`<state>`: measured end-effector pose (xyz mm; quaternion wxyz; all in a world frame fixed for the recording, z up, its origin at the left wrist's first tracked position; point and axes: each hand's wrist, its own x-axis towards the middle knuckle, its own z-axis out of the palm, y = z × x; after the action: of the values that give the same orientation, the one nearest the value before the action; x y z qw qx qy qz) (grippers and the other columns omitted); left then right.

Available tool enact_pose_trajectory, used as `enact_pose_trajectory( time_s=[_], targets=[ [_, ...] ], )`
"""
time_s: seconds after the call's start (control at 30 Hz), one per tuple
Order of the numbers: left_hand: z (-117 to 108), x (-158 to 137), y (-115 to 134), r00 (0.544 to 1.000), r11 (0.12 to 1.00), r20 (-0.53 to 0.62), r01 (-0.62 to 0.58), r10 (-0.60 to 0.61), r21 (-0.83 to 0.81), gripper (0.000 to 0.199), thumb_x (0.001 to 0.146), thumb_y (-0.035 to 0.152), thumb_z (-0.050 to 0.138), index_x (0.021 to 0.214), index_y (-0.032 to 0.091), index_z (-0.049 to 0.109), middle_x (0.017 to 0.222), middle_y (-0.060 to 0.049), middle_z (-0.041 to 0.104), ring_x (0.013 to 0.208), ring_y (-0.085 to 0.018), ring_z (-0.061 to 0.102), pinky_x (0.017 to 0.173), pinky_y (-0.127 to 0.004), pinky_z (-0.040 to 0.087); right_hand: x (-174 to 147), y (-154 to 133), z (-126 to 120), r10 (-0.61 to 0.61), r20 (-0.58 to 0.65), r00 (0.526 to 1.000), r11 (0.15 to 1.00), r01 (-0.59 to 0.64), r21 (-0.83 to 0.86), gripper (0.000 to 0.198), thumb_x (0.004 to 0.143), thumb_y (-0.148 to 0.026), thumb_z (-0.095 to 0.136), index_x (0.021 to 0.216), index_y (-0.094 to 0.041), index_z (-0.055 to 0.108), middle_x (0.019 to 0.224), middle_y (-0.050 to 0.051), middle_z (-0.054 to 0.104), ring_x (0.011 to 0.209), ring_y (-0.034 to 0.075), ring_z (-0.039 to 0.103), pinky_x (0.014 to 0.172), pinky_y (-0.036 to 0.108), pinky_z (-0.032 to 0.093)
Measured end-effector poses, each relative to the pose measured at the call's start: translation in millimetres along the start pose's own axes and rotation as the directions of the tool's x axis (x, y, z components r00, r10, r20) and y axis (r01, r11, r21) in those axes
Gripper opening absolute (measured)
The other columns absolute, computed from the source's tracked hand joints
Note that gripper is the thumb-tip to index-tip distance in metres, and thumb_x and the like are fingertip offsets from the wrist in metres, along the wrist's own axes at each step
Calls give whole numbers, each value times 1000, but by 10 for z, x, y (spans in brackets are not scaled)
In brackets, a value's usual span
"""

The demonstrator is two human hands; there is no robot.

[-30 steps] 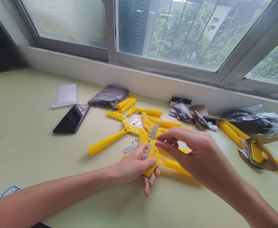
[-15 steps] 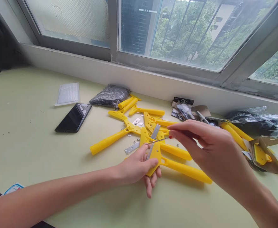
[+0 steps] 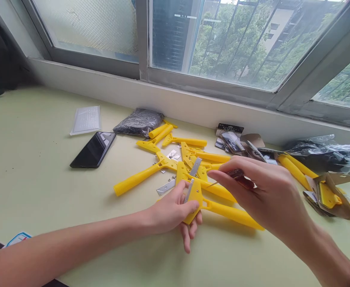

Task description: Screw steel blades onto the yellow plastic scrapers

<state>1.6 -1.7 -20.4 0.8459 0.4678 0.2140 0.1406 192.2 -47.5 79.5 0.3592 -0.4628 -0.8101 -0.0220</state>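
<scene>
My left hand [image 3: 175, 209] grips the head of a yellow scraper [image 3: 231, 214], thumb on top and fingers beneath. A strip of blade [image 3: 188, 191] shows along the scraper head's left edge. My right hand [image 3: 261, 191] is closed round the dark reddish handle of a screwdriver [image 3: 237, 173]; its thin shaft points left, above the scrapers and apart from the held head. Just behind my left hand lie another yellow scraper [image 3: 182, 171] and a loose blade [image 3: 166, 186]. Small screws are scattered close by.
More yellow scrapers [image 3: 139, 179] lie in a pile ahead. A black phone [image 3: 93, 149], a clear plastic case [image 3: 86, 118] and a dark plastic-wrapped packet [image 3: 140, 120] sit to the left. Torn packaging [image 3: 342, 195] and clear plastic [image 3: 327, 147] lie at right, below the window.
The screwdriver's tip has drawn away from the scraper head towards the right. My right hand has turned, and more of the handle shows in it. My left hand keeps its hold.
</scene>
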Motion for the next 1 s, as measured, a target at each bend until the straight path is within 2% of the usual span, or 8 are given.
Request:
enact_pose_trajectory(
  time_s=[0.2, 0.37, 0.57, 0.77, 1.0],
  targets=[
    [-11, 0, -22, 1000, 1000, 13, 0, 0, -4, 29, 101, 34, 52, 115, 24, 28, 83, 0, 63, 54, -13, 63, 40, -26, 56, -7, 29, 117, 46, 32, 998, 996, -48, 76, 17, 97, -21, 66, 81, -18, 61, 61, -8, 51, 51, 3, 40, 50, 17, 35],
    [-15, -11, -27, 1000, 1000, 10, -10, 10, 5, 32, 100, 37, 55, 117, 25, 30, 83, 0, 63, 55, -13, 62, 40, -29, 58, -23, 34, 183, 41, 45, 998, 995, -45, 90, 17, 98, -21, 64, 82, -19, 59, 61, -7, 52, 50, 4, 40, 49, 19, 33],
    [8, -7, -1, 1000, 1000, 1, 13, -13, -1, 35, 98, 38, 57, 115, 25, 30, 82, 0, 63, 53, -13, 62, 39, -25, 55, -46, 40, 218, 49, 53, 997, 994, -54, 91, 19, 99, -24, 63, 81, -20, 58, 60, -7, 51, 51, 6, 41, 50, 20, 35],
    [16, -6, 0, 1000, 1000, 2, 1, -1, -12, 22, 101, 28, 50, 112, 24, 31, 82, 0, 63, 54, -13, 62, 39, -24, 54, -57, 25, 220, 125, 76, 989, 988, -131, 77, 18, 98, -25, 64, 83, -21, 55, 64, -8, 54, 54, 4, 45, 54, 17, 38],
    [40, -17, 38, 1000, 1000, -9, 11, -11, -8, 22, 102, 24, 47, 116, 23, 29, 81, 1, 62, 52, -11, 59, 39, -22, 53, -32, 50, 263, 293, -21, 956, 955, -292, 40, 28, 102, -38, 56, 80, -21, 54, 59, -8, 53, 49, 5, 39, 49, 18, 35]
  ],
)
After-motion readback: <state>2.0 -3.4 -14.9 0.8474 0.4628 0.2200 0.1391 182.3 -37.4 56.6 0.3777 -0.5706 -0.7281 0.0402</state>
